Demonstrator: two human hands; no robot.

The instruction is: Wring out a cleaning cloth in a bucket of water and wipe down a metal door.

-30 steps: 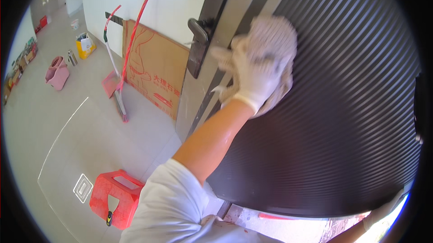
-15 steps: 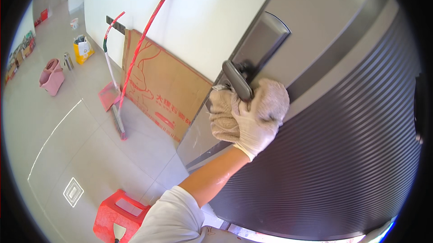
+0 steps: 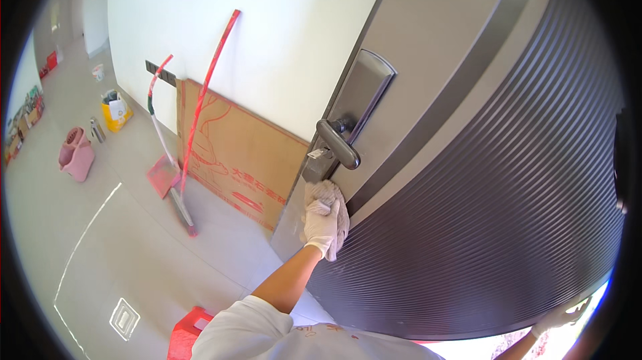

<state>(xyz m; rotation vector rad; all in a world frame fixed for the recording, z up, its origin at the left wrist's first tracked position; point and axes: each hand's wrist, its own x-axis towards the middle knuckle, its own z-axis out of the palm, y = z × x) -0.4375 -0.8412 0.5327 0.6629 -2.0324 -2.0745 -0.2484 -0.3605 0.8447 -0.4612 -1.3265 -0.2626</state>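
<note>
My left hand (image 3: 321, 227), in a white glove, is closed round a beige cloth (image 3: 341, 216). It presses the cloth to the edge strip of a dark grey door (image 3: 481, 226), just below the lock. Above it, the door handle (image 3: 338, 145) juts from a tall lock plate (image 3: 364, 89), with a small key-like piece (image 3: 319, 153) under the lever. At the lower right my gloved right hand (image 3: 556, 320) is beside the door's bottom edge; glare and the picture's rim obscure its fingers.
A flattened cardboard sheet (image 3: 234, 153), a red-handled broom (image 3: 207, 86) and a dustpan (image 3: 164, 174) lean at the white wall. Beyond are a pink mop bucket (image 3: 77, 154), a metal flask (image 3: 97, 130) and a yellow bag (image 3: 116, 111). A red stool (image 3: 184, 336) stands near my left arm.
My left hand and the cloth have moved down from behind the handle to below the lock. The view has shifted, and my right hand now shows at the lower right.
</note>
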